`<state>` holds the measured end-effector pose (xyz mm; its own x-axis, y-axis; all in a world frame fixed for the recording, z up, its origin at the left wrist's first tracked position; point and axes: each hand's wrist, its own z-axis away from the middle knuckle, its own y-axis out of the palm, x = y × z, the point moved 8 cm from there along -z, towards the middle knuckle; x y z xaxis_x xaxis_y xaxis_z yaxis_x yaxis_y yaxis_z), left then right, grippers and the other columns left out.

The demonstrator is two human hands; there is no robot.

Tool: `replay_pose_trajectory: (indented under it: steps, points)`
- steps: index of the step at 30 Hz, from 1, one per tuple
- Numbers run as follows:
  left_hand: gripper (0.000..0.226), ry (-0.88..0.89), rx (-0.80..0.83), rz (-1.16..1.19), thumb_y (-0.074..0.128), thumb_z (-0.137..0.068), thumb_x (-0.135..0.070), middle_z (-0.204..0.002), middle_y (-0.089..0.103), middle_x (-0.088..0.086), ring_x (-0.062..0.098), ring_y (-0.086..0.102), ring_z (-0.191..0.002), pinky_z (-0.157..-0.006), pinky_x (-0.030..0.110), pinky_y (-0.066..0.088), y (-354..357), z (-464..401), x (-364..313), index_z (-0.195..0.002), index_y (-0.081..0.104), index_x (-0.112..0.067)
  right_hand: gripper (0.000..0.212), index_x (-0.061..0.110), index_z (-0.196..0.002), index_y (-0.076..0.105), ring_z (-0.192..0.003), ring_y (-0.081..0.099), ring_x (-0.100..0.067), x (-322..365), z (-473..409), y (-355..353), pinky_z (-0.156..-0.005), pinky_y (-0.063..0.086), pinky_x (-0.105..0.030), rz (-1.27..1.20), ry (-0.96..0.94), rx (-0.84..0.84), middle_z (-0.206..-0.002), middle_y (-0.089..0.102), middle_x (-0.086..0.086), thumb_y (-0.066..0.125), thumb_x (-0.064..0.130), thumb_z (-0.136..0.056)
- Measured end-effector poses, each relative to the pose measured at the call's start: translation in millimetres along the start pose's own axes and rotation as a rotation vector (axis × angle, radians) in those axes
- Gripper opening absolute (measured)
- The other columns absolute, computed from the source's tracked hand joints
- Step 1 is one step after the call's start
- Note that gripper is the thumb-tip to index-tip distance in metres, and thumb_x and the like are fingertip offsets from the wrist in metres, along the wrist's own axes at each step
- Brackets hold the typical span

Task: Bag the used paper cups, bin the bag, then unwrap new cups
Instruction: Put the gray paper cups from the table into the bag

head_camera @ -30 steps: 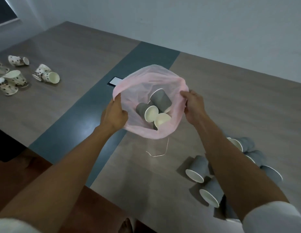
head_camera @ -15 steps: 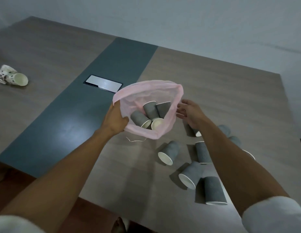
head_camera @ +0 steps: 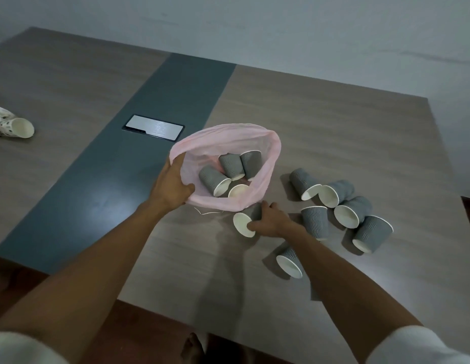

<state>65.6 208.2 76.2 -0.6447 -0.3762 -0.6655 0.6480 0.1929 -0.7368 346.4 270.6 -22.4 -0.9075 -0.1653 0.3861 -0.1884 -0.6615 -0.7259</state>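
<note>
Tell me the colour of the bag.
Pale pink, translucent bag, seen in the head view.

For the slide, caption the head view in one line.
Left hand holds the pink bag open while the right hand grips a grey cup on the table.

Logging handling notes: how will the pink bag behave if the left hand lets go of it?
The bag looks thin and floppy, so its mouth would probably sag shut once the left hand releases. The cups inside seem light and may spill.
</note>
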Motion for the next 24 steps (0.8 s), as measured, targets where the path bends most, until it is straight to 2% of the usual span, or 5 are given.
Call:
replay_pose_trajectory:
  steps: [3, 6, 11, 19, 24]
  points:
    - [0.097, 0.000, 0.021, 0.017, 0.075, -0.087, -0.013, -0.149, 0.042, 0.003, 0.038, 0.057, -0.118, -0.083, 0.057, 0.063, 3, 1, 1, -0.161, 0.021, -0.042, 0.051, 0.000, -0.134, 0.053, -0.108, 0.064, -0.041, -13, 1, -25, -0.093, 0.054, -0.047, -0.183, 0.026, -0.007, -0.126, 0.058, -0.025, 0.045, 0.038, -0.102]
    - [0.095, 0.008, 0.027, 0.027, 0.074, -0.086, -0.014, -0.148, 0.042, 0.002, 0.039, 0.057, -0.118, -0.083, 0.058, 0.062, 2, 2, -3, -0.160, 0.022, -0.043, 0.042, -0.006, -0.123, 0.050, -0.054, 0.068, -0.029, -39, 9, -77, -0.051, 0.059, -0.039, -0.605, 0.143, -0.305, -0.098, 0.066, -0.026, 0.034, 0.030, -0.106]
    - [0.097, 0.055, 0.052, 0.072, 0.072, -0.084, -0.011, -0.150, 0.041, -0.001, 0.035, 0.057, -0.118, -0.082, 0.055, 0.063, 0, 6, -19, -0.161, 0.022, -0.041, 0.029, 0.004, -0.108, 0.060, -0.074, 0.064, -0.021, -37, 40, -155, -0.058, 0.046, -0.024, -0.901, 0.132, -0.845, -0.093, 0.061, -0.008, 0.044, 0.028, -0.103]
    - [0.100, 0.109, 0.102, 0.209, 0.076, -0.075, -0.016, -0.135, 0.047, -0.006, 0.022, 0.060, -0.106, -0.056, 0.031, 0.063, 1, 13, -54, -0.156, 0.025, -0.046, 0.027, -0.003, -0.117, 0.065, -0.058, 0.069, -0.018, 56, 2, -120, -0.060, 0.062, -0.029, -1.028, -0.153, -0.319, -0.088, 0.072, -0.018, 0.065, -0.006, -0.090]
    - [0.107, 0.083, 0.090, 0.217, 0.076, -0.072, -0.008, -0.134, 0.049, -0.003, 0.023, 0.065, -0.097, -0.059, 0.051, 0.065, 6, 9, -58, -0.155, 0.023, -0.050, 0.024, 0.001, -0.114, 0.060, -0.073, 0.072, -0.025, 27, -14, -118, -0.070, 0.064, -0.037, -1.112, -0.025, -0.388, -0.089, 0.071, -0.018, 0.054, -0.005, -0.092]
